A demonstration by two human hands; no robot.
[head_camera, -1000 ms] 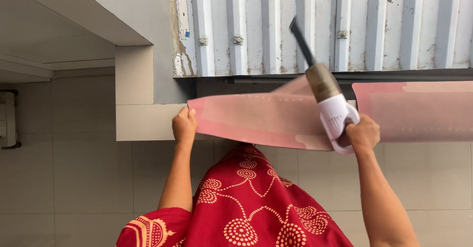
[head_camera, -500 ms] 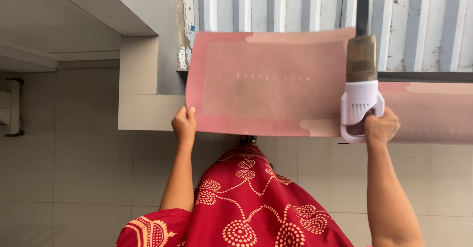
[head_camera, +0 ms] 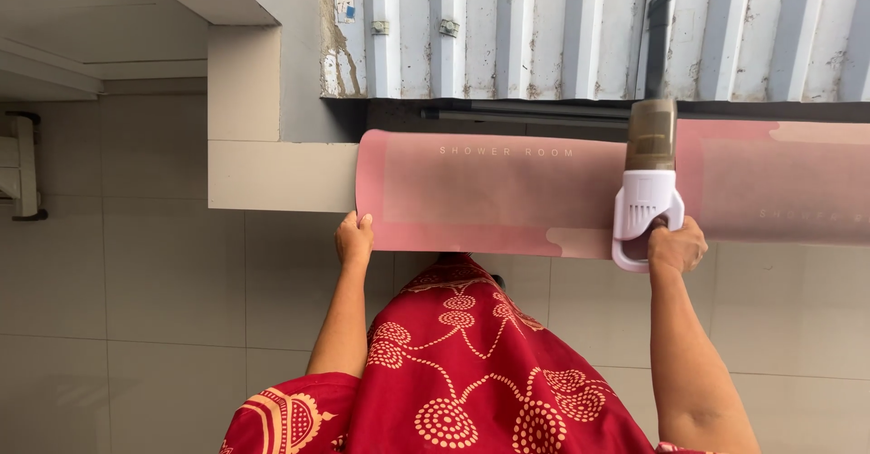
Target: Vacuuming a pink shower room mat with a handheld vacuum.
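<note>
Corrugated grey metal wall (head_camera: pixel 544 28) above; second pink mat (head_camera: pixel 779 182) to the right. Pink rectangular bath mat (head_camera: pixel 480 191), curled over at top, as landmark. White handheld vacuum with brown chamber and black nozzle (head_camera: pixel 648 182) upright against its right end, handle enclosed by right hand (head_camera: pixel 675 246). Lower left corner pinched by left hand (head_camera: pixel 353 239), fingers closed.

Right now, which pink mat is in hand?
The nearer pink mat, its corner pinched by the left hand; the other pink mat lies untouched behind the handheld vacuum.
</note>
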